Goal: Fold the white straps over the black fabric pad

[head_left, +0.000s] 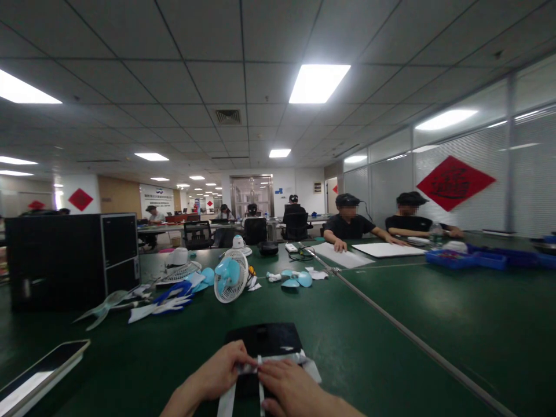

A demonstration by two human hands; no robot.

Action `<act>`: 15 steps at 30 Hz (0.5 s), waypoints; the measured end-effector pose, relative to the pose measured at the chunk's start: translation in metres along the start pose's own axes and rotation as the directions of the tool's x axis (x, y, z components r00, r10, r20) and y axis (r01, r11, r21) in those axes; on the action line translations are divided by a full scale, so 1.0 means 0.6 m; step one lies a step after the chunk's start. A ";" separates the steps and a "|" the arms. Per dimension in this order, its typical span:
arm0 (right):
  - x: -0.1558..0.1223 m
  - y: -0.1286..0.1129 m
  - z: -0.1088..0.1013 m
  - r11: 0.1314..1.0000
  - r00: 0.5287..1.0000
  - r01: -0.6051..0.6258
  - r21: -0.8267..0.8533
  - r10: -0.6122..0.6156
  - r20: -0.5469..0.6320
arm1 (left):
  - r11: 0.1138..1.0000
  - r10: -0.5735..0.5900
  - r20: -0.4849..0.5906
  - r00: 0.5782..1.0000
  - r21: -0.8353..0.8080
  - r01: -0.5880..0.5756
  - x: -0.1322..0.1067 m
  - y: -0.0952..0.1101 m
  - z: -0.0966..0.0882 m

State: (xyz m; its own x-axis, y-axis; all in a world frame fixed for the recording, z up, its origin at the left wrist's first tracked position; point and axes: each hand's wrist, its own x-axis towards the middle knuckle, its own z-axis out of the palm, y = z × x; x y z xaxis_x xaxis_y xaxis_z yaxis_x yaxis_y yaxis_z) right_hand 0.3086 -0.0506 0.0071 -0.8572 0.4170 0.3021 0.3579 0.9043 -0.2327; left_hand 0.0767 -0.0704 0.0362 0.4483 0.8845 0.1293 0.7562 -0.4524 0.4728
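Note:
My left hand (219, 373) and my right hand (289, 385) meet at the bottom of the head view, fingers pinched together on a white strap or ribbon (260, 366). The strap crosses the near edge of a flat black box-like object (264, 339) lying on the green table (391, 359). White ends of the strap hang down toward me between my wrists and stick out to the right of my right hand. Both hands are closed on the strap.
A phone or tablet (41, 368) lies at the near left. Behind are a small blue-bladed fan (230, 279), loose fan parts, gloves (167, 301) and a black computer case (72, 260). Two people (347, 223) sit at the far right with white sheets; blue trays (467, 259).

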 end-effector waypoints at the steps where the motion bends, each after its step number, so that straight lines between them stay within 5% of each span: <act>1: 0.000 -0.001 -0.001 1.000 1.000 0.002 0.002 -0.002 0.003 | 1.000 0.000 -0.002 1.000 0.000 0.000 0.000 0.000 0.000; 15: -0.019 -0.003 -0.059 0.982 0.982 -0.190 -0.018 0.189 -0.026 | 0.999 -0.034 0.024 0.999 -0.035 0.034 -0.006 0.006 -0.014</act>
State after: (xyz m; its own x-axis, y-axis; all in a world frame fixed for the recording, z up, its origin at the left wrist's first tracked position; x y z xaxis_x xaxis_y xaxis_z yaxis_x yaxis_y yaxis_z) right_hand 0.3309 -0.0539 0.0371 -0.7640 0.5830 0.2763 0.5209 0.8101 -0.2691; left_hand 0.0739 -0.0743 0.0448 0.4340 0.8962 0.0922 0.7542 -0.4174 0.5068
